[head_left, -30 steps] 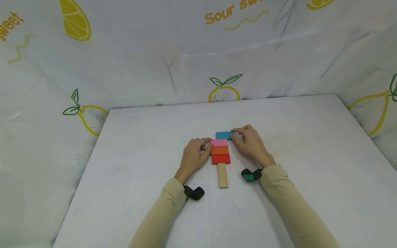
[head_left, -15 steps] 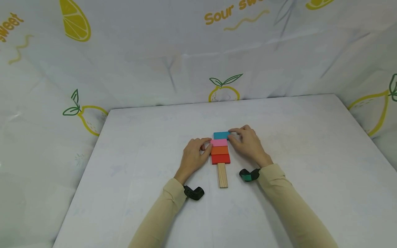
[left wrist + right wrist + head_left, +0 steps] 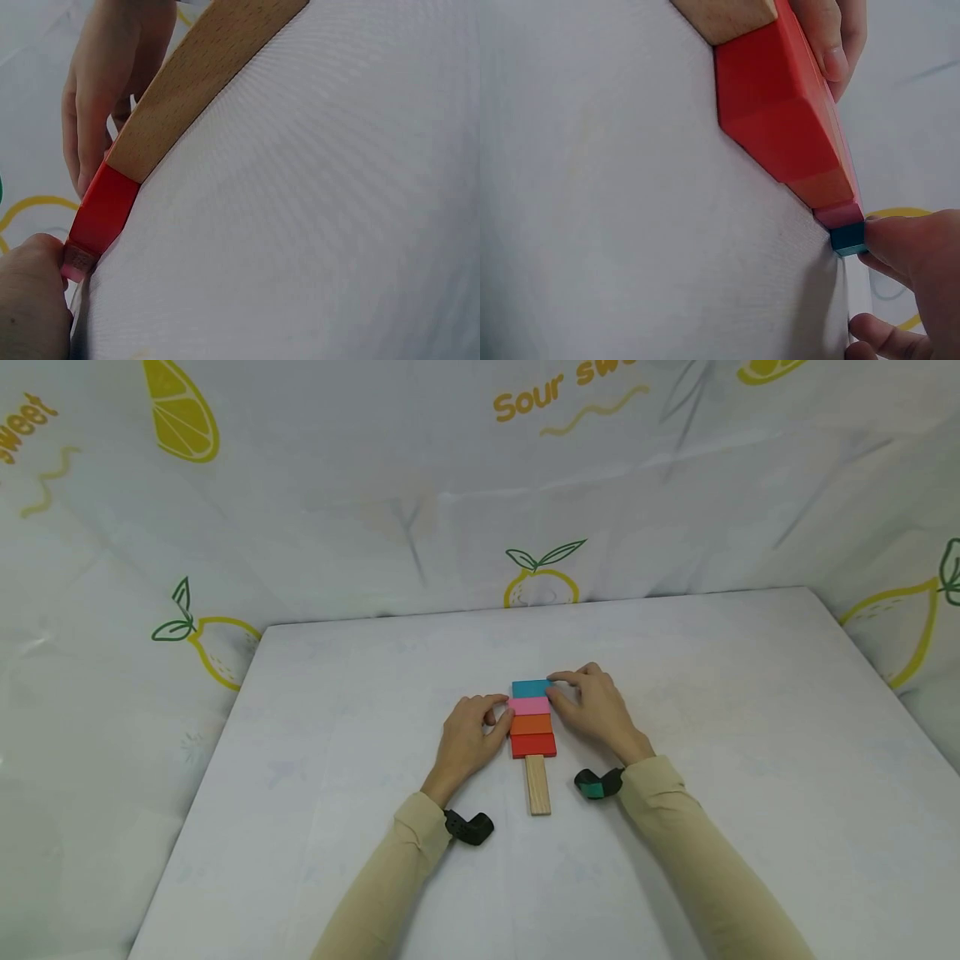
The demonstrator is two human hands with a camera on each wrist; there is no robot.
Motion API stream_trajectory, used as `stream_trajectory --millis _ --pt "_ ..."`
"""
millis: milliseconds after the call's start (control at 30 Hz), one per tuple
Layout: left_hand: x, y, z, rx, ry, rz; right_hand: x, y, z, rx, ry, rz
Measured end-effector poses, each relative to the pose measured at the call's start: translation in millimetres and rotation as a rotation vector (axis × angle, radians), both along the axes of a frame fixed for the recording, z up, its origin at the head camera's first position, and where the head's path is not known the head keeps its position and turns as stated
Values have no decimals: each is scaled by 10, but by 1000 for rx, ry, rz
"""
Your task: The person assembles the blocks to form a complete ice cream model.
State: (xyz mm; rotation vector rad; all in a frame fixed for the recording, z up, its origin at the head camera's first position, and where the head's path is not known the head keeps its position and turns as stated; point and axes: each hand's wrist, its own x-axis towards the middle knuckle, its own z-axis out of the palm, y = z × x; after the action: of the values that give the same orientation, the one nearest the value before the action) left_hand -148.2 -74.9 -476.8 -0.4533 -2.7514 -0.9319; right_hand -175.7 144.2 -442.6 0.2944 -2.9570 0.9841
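Note:
Red (image 3: 533, 745), orange (image 3: 532, 724), pink (image 3: 531, 706) and blue (image 3: 529, 689) wooden blocks lie flat in a column, long sides meeting. A plain wood block (image 3: 537, 785) runs lengthwise from the red one toward the person. My right hand (image 3: 596, 710) pinches the blue block's right end with thumb and index finger; the right wrist view shows the thumb against the blue block's end (image 3: 848, 238). My left hand (image 3: 468, 735) holds the pink block's left end, its thumb also close to the orange block. In the left wrist view the thumb (image 3: 37, 262) presses the pink end.
The blocks lie near the middle of a white table (image 3: 337, 860). Behind it and at the sides hangs a white sheet (image 3: 337, 485) printed with lemons. A black wrist camera (image 3: 469, 827) sits on the left wrist, another camera (image 3: 598, 783) on the right.
My right hand has slid the blue block leftward, so it now lines up with the pink block's far side. The left hand and the other blocks have stayed nearly still.

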Motion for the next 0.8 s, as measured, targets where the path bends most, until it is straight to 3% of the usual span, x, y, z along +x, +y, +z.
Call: stream_trajectory --millis 800 --pt "-1 5 -5 16 -13 12 -21 -81 -4 5 -4 -19"
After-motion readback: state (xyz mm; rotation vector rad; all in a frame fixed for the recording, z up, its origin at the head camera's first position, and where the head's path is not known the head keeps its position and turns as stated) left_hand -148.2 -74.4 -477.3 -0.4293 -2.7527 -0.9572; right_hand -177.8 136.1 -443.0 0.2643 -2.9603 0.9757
